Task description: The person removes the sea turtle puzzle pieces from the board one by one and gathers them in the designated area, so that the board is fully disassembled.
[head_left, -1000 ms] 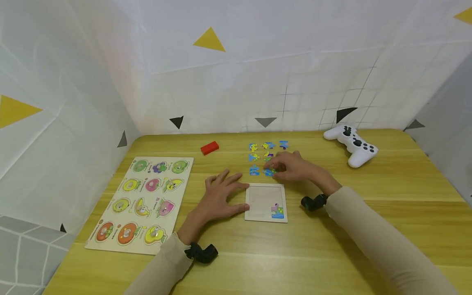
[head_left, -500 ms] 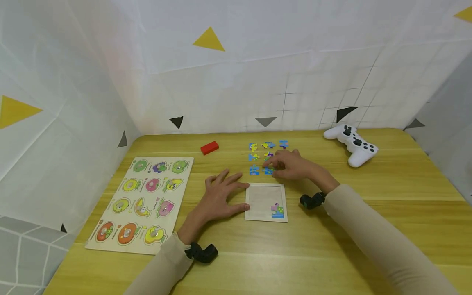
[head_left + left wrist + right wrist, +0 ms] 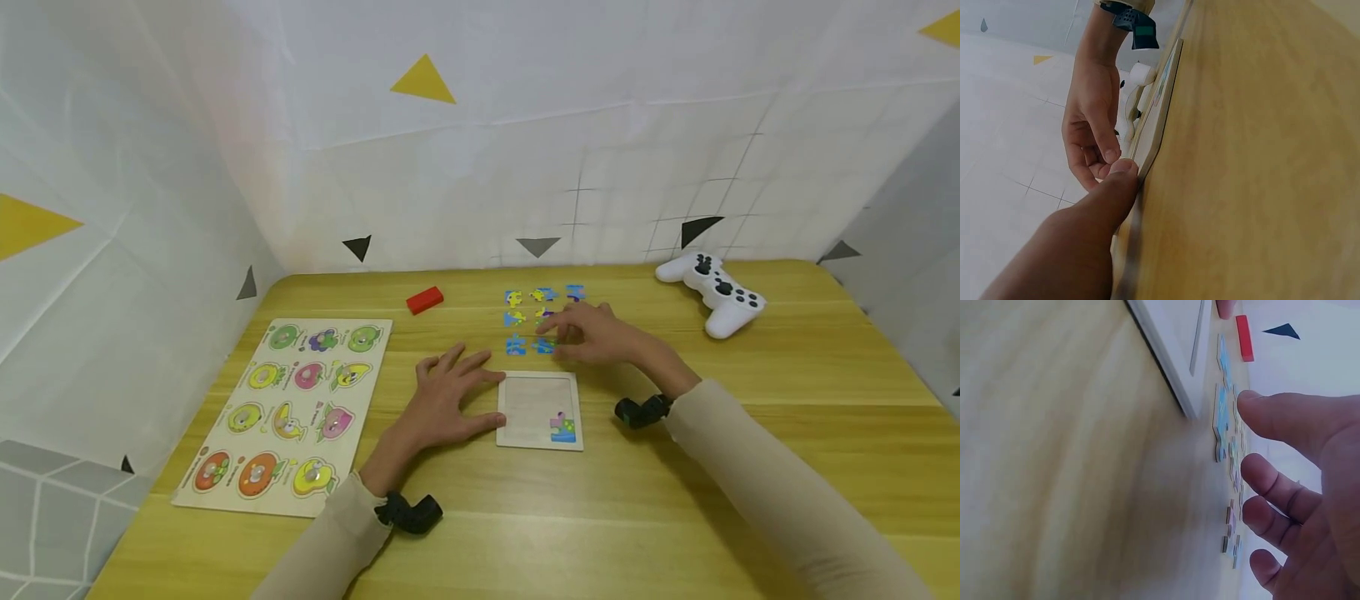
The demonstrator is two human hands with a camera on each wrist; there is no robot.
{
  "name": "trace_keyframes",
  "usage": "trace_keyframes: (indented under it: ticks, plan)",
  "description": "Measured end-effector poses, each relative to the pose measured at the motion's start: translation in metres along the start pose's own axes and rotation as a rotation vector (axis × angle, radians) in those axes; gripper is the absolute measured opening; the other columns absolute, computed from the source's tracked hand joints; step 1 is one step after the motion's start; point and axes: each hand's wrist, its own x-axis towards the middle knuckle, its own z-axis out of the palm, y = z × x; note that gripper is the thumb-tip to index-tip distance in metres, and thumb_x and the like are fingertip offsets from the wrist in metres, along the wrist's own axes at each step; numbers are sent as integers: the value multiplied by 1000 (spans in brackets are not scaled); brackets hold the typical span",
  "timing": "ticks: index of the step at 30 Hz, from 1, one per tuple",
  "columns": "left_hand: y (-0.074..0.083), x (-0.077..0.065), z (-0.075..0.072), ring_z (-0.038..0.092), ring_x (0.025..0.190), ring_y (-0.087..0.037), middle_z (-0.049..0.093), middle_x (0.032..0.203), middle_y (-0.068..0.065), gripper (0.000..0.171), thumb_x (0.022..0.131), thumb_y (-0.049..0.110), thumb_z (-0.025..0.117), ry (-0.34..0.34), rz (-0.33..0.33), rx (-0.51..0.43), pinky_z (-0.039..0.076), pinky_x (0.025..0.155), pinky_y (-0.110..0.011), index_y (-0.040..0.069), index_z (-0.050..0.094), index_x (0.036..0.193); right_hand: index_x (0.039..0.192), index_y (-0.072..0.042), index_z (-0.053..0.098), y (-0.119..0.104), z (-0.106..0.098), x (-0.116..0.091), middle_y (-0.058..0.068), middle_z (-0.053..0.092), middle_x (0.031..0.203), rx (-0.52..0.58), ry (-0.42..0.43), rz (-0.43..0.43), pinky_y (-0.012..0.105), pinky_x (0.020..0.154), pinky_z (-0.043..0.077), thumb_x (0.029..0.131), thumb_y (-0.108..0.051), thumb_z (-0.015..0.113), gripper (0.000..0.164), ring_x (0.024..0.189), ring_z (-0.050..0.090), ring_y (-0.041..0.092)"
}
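My left hand [image 3: 444, 402] lies with spread fingers, thumb and index fingertip at the left edge of a small square puzzle tray [image 3: 536, 375]. One joined patch of puzzle pieces [image 3: 563, 430], pink, green and blue, sits in the tray's lower right corner. Beyond the tray, my right hand [image 3: 596, 335] hovers over loose jigsaw pieces laid out in rows. Its index finger reaches out above a blue piece [image 3: 545, 345] at the lower right. In the right wrist view, the thumb [image 3: 1272, 415] and fingers stand apart with nothing between them. A blue piece [image 3: 515, 345] lies to the left.
A wooden fruit puzzle board [image 3: 352, 442] lies at the left. Behind my left hand is a red block [image 3: 425, 300]. A white game controller [image 3: 712, 292] rests at the back right. A white cloth wall [image 3: 480, 183] closes off the table's back.
My right hand's fingers have drawn back slightly and lifted, so more of the lower right blue piece shows. The left hand and the tray have stayed in place.
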Motion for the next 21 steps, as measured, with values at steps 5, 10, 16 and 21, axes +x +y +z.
trace_keyframes:
  ticks: [5,10,16,21]
  plan:
    - [0,0,0,22,156,-37,39,164,5,60,87,70,63,-4,-2,-1,20,111,-60,42,58,140,120,-19,75,-3,2,-10,0,70,103,4,10,-28,44,82,26,89,-18,78,31,100,61,22]
    - [0,1,-1,22,156,-37,40,164,4,61,87,70,63,0,0,-10,19,111,-60,41,59,140,118,-22,76,-4,5,-20,-3,70,110,-8,3,-23,40,82,27,88,-25,80,30,104,57,19]
    - [0,1,0,22,156,-38,39,164,4,62,87,70,63,1,2,-10,20,111,-60,41,58,140,115,-27,76,-9,10,-31,-7,66,101,15,0,-21,39,83,26,87,-29,82,28,100,54,15]
    - [0,1,0,22,156,-38,39,164,4,62,87,71,63,-3,1,-8,20,111,-60,41,58,141,113,-28,76,-14,16,-40,-5,64,99,36,8,-32,39,82,25,87,-27,82,26,99,53,16]
